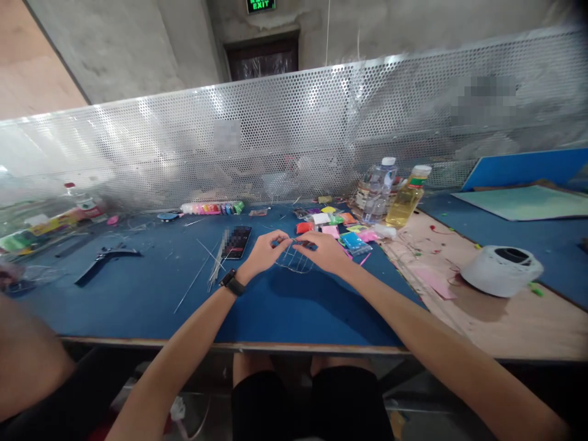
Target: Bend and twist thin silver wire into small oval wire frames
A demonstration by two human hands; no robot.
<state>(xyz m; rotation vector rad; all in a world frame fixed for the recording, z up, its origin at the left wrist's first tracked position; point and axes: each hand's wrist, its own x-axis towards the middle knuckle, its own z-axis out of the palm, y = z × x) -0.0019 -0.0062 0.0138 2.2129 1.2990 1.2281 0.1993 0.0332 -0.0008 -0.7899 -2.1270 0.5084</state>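
Note:
Both hands meet over the middle of the blue table, pinching the upper edge of a thin wire frame (296, 264). My left hand (265, 251), with a dark watch at its wrist, is closed on the frame's left part. Closed on the right part is my right hand (324, 248). The frame's curved lower wires hang below the fingers; the fingertips hide its top. Left of my left hand lie several loose straight wires (202, 275) and a dark phone (239, 242). Small colourful packets (356, 243) lie just behind my right hand.
A black angled tool (105, 260) lies at the left, near another person's arm (27, 361). A clear bottle (381, 190) and a yellow-liquid bottle (408, 199) stand at the back right. A white rounded object (489, 275) sits on the wooden board (505, 327). A perforated metal screen (184, 141) runs behind.

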